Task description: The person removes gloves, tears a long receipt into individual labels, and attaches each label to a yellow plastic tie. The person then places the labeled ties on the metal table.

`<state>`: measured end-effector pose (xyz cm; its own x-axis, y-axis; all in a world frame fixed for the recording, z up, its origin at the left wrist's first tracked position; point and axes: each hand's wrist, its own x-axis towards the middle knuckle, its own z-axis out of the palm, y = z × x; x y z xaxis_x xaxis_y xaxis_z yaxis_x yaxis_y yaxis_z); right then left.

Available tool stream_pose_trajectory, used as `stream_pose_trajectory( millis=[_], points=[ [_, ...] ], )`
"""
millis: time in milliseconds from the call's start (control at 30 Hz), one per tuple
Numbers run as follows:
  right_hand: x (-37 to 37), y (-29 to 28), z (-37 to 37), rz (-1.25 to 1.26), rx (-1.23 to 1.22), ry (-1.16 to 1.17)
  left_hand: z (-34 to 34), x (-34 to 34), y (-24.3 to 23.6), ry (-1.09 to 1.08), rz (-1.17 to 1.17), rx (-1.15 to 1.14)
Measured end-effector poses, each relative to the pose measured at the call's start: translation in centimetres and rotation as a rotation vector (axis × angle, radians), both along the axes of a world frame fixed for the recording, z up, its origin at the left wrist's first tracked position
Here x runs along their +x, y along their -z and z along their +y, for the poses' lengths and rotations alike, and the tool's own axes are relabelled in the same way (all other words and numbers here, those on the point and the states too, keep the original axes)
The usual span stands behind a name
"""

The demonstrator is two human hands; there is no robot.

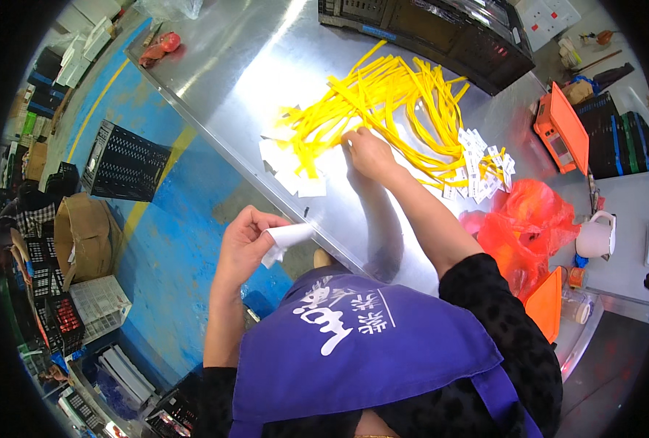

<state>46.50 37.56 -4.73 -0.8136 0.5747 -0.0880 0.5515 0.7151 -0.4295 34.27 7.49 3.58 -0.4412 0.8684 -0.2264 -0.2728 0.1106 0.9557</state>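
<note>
Between the thumb and fingers of my left hand [243,244] is a white paper label [289,235], held just off the table's near edge. My right hand [372,155] reaches over the metal table [215,95], its fingers closed in a pinch on a yellow strap at the near side of a loose heap of yellow straps [412,91]. White printed tags [478,168] lie bunched at the right end of the heap. More white paper labels [310,184] lie at its left end, partly washed out by glare.
A black crate [427,36] stands at the table's far side. To the right are an orange scale [562,131], a red plastic bag [529,219] and a white mug [596,235]. A black basket [126,160] and cardboard box [85,235] stand on the blue floor at left.
</note>
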Motion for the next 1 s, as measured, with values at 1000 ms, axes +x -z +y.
stream_pose_trajectory(
  millis=[1000],
  points=[
    [14.1, -3.9, -10.6, 0.527, -1.357, 0.256, 6.4, 8.9, 2.4, 0.087, 0.252, -0.064]
  ],
)
